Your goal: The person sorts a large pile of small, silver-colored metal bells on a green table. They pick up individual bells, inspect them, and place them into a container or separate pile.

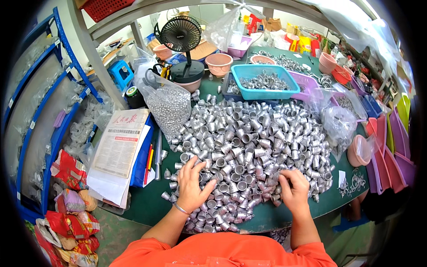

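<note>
A broad heap of small silver metal cups, thimble-like with ridged sides [249, 147], covers the middle of the green table [147, 200]. My left hand [192, 187] rests at the heap's near left edge, fingers stretched and thumb spread, with no cup in its grasp; a bracelet circles the wrist. Over the near right part of the heap, my right hand [295, 189] has bent fingers, the thumb tip close to the index fingertip. Whatever lies between those tips, if anything, is too small to make out. The cups lie at many angles.
Behind the heap stand a turquoise basin [266, 82] of metal parts and a black fan [181, 35]. A clear bag of small silver pieces [167, 104], newspaper [120, 140] and pens [149, 162] lie left. Pink and purple trays [387, 155] line the right edge.
</note>
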### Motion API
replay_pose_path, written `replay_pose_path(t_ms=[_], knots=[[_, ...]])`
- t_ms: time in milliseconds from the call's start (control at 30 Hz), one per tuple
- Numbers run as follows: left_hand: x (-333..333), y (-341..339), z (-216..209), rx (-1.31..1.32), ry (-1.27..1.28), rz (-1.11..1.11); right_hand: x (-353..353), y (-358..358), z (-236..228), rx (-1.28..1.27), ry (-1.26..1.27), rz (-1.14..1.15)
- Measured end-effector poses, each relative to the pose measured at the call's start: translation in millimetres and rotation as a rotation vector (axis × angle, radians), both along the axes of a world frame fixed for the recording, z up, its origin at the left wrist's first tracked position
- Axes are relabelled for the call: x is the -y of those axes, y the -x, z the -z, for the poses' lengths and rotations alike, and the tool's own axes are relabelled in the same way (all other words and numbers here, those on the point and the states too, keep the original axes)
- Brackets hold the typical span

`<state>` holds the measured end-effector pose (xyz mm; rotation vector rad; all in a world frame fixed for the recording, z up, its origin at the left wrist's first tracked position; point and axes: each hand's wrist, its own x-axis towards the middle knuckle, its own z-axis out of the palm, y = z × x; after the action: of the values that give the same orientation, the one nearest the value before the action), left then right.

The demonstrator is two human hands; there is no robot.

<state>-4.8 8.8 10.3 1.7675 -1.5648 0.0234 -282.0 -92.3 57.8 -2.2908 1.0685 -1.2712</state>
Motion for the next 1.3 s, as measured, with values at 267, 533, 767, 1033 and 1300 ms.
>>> replay_pose_path(t_ms=[267,533,767,1033,1300], knots=[[1,1,1,-0.018,-0.008,0.005,-50,22,28,-0.043,-0.373,-0.192],[0,0,3,-0.004,0.019,0.001,-68,29,40,-0.368,-0.358,-0.033],[6,-9,24,0.076,0.022,0.016,-46,55,40,-0.201,-0.419,-0.262],[8,-5,13,0.050,0.053,0.032,-56,59,50,0.297,-0.524,-0.209],[10,-6,15,0.053,0.057,0.041,-64,42,70,-0.096,-0.427,-0.128]])
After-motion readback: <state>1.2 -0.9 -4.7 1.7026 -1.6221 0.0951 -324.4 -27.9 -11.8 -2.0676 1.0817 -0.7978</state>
